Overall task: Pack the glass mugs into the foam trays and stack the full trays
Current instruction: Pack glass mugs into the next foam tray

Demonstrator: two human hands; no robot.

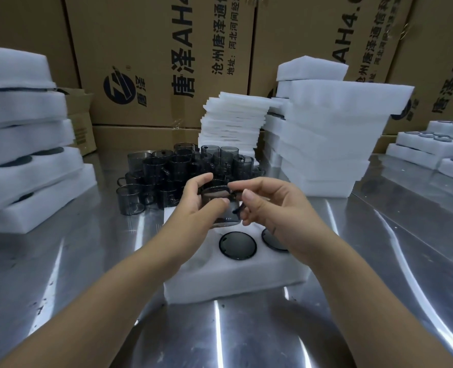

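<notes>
A smoky glass mug [225, 208] hangs above the white foam tray [233, 274] in front of me. My left hand [196, 208] grips the mug's body. My right hand [267, 205] pinches its rim and handle side. Two mugs sit sunk in the tray's near pockets, one in the middle [237, 245] and one [273, 241] partly hidden under my right wrist. A cluster of several loose dark mugs [177, 168] stands on the steel table behind the tray.
Filled foam trays [26, 144] are stacked at the left and more at the far right [432, 147]. Thin foam sheets [233, 120] and empty trays [326, 139] are piled behind. Cardboard boxes [153, 62] wall the back. The steel table [87, 274] reflects light.
</notes>
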